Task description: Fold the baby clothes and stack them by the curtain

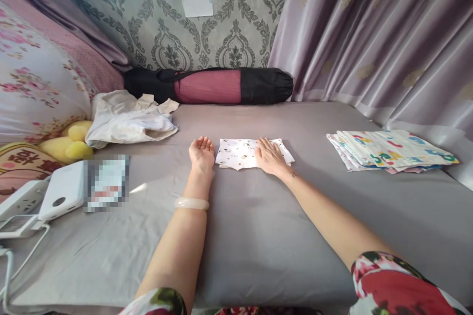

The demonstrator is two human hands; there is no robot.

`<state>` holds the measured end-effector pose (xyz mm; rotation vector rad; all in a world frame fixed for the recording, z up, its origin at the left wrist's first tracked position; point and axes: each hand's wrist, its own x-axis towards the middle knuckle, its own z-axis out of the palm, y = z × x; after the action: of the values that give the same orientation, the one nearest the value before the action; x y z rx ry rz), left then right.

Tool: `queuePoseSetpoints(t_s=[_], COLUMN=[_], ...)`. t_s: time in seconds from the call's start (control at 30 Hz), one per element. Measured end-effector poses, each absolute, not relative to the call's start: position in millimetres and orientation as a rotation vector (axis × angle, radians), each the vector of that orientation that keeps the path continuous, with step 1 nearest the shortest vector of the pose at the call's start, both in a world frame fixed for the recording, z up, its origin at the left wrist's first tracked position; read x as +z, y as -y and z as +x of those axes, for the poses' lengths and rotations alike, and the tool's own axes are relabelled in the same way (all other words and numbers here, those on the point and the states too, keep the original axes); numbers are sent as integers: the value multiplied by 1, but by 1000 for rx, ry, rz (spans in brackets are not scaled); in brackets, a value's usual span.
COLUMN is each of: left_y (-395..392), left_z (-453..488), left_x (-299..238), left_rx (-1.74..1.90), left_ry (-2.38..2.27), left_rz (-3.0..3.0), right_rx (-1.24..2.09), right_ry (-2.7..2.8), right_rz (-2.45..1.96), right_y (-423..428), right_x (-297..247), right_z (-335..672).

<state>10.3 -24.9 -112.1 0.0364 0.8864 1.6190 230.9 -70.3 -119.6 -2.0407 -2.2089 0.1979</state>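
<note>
On the grey sheet, near its middle: a folded white cloth with small tan and dark prints lies flat, its long sides running left to right.
Right hand: palm down over the right part of the folded white cloth, fingers stretched out; the grip is released, the hand resting flat without grasping the fabric.
Left hand: palm up just beside the cloth's left end, fingers loosely curled, grip released; whether it touches the cloth, I cannot tell.
Left wrist: a pale bangle circles the forearm just below it.
Right edge of the sheet: a stack of folded cloths, the top one white with bright coloured shapes.
Far edge: a long roll, black at both ends and dusky pink between, lies along the patterned wall.
Far left corner: a crumpled pale garment lies beside a yellow plush and a floral pillow.
Left edge: a white device with a dark round spot sits between a white power strip and a pixelated packet.
</note>
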Motion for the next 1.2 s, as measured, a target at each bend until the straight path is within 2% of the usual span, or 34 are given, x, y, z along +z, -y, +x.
queuePoseSetpoints(t_s=[0.4,0.7,1.0,1.2], left_y=[28,28,27,27], left_z=[11,11,11,10], left_x=[-107,-105,-106,-108], left_rx=[1603,1601,1606,1604], left_ry=[-833,-821,-832,-814], left_rz=[-55,-96,-73,-63], right_rx=[363,199,171,79], right_ry=[2145,2248,2253,2310], right_rz=[-1979,-1926,-1962,-1774], right_y=[68,64,62,61], right_x=[-95,-112,-109,-107], right_z=[202,185,180,156])
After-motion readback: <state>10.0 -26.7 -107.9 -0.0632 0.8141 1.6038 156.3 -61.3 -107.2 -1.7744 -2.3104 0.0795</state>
